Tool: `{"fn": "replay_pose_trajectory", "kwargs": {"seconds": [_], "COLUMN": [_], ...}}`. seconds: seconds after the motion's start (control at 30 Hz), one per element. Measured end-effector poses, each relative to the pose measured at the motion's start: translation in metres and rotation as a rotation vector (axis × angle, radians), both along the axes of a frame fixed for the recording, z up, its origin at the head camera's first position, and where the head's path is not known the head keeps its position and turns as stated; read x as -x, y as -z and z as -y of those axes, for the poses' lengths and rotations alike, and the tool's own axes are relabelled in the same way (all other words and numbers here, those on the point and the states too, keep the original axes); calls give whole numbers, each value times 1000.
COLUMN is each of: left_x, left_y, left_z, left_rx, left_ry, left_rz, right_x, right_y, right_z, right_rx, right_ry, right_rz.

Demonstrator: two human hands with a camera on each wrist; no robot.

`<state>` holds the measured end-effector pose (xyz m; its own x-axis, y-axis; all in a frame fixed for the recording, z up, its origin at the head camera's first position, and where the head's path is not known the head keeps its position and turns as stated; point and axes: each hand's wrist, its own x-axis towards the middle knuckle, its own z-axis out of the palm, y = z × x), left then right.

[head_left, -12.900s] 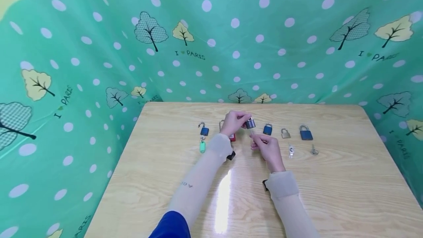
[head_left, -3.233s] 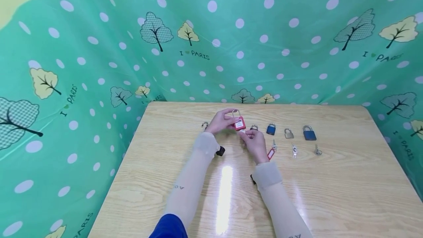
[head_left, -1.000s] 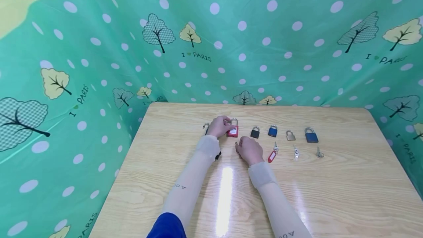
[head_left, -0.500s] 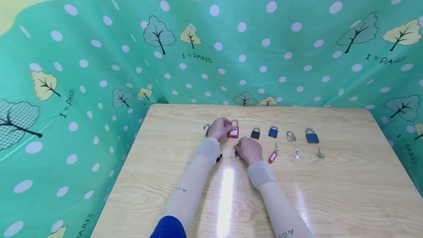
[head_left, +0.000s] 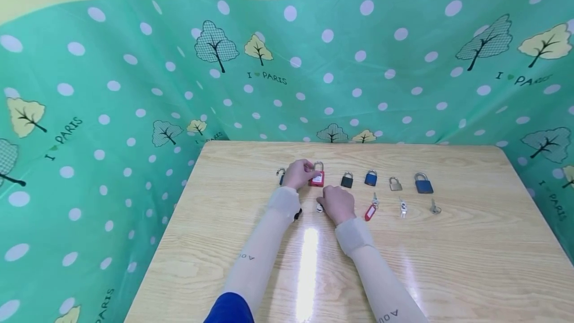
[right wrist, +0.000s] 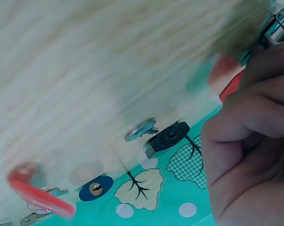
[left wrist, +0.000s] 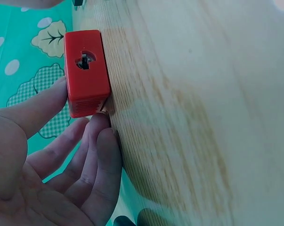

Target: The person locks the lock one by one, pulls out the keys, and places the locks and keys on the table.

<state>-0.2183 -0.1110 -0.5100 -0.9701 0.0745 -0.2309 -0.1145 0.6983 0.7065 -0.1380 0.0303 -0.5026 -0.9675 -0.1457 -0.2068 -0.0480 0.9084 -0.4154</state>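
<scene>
My left hand holds the red padlock, its thumb against the white-labelled face. The padlock stands on the table with its shackle to the back. In the left wrist view its keyhole shows no key; the fingers lie beside the body. Just in front of it, my right hand is curled with its fingertips low at the table, pinching small silver keys on a ring. In the right wrist view the keys show at the fingertips, partly hidden by the hand.
Right of the red padlock stand a black padlock, a small blue one, a silver one and a larger blue one. Before them lie a red-tagged key and silver keys. An open padlock is half hidden at left.
The black padlock, earlier held with a key, now stands in the row. The red padlock has come down from the air to the table; the right hand has moved forward off it with keys.
</scene>
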Motion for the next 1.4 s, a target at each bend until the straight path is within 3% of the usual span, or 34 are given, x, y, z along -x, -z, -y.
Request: {"fn": "replay_pose_trajectory", "kwargs": {"seconds": [0.43,0.67,0.83,1.03,1.27,1.4], "left_x": [0,6,6,1,-3,-5], "left_y": [-3,-17,-24,-26,-19,-15], "left_z": [4,26,44,60,71,75], "left_rx": [-17,-38,-34,-19,-20,-19], "left_ry": [-19,-41,-69,-98,-124,-139], "left_rz": [3,-63,-72,-72,-46,-2], "right_x": [2,1,2,1,2,2], "right_y": [5,1,-2,-10,-17,-17], "right_z": [2,4,11,25,47,58], "right_rx": [25,110,150,214,315,316], "right_ry": [1,13,20,29,-29,-61], "right_rz": [-77,-234,-281,-270,-207,-142]}}
